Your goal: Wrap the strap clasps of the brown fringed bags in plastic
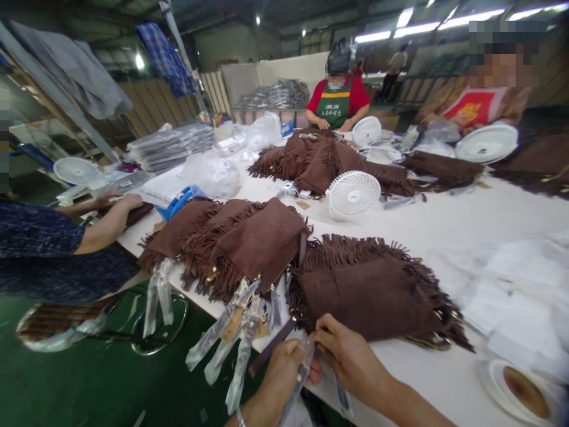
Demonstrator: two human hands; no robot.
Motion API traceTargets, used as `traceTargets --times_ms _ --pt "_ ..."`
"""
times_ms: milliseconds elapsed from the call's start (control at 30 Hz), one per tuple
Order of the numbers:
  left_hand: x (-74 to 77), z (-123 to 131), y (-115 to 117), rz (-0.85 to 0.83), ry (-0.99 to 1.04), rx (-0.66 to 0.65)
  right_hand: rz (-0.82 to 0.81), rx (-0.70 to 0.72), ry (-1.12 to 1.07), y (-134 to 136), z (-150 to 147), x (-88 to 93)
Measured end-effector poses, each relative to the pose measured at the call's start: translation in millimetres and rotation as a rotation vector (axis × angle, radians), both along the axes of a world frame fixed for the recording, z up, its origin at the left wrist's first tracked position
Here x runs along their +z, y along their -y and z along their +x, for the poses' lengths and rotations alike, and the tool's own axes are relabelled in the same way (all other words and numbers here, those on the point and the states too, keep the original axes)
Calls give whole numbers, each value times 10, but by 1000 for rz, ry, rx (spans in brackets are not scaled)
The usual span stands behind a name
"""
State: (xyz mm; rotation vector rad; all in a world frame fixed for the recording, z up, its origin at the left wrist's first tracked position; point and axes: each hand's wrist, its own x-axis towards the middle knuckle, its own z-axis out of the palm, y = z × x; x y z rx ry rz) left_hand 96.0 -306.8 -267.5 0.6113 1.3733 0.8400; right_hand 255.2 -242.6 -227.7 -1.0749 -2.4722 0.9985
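Note:
Near the table's front edge, my left hand (pixel 287 370) is closed around a strap wrapped in clear plastic (pixel 303 369). The fingers of my right hand (pixel 344 350) pinch at the upper end of the same wrapped strap; exactly what lies between its fingertips is hidden. Just beyond my hands lies a brown fringed suede bag (pixel 364 296), with fringe along its far side and gold-coloured metal at its right end. To the left, more brown fringed bags (pixel 262 237) overlap in a pile. Their plastic-wrapped straps (pixel 242 356) and card tags hang over the edge.
A white fan (pixel 353 194) stands mid-table, before another heap of brown bags (pixel 320 157). A tape roll (pixel 518 388) sits at right, near white sheets (pixel 511 284). At left, a co-worker's arm (pixel 104 225) reaches over the table; two people (pixel 340 101) work across it.

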Motion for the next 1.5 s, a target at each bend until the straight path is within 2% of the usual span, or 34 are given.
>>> traceTargets --times_ms 200,333,567,667,967,1133,1267,1500 --pt "44 42 -73 -38 -24 -7 -82 -1 -72 70 47 10" --pt "70 78 -23 -54 -47 10 -87 -5 -77 144 22 -41" --pt "-110 73 71 -38 -161 -32 -54 -98 -53 270 -64 -209" --pt "-120 61 68 -33 -161 -49 2 -129 -17 312 -88 -270" --pt "46 -42 146 -65 12 -73 -17 -143 -78 295 -97 -272" --pt "51 -206 357 -157 104 14 -25 -146 -95 290 -104 -260" --pt "37 -265 490 -151 227 57 -3 -145 -90 277 -119 -274" --pt "78 -162 404 -188 266 158 35 -139 -19 299 -150 -314"
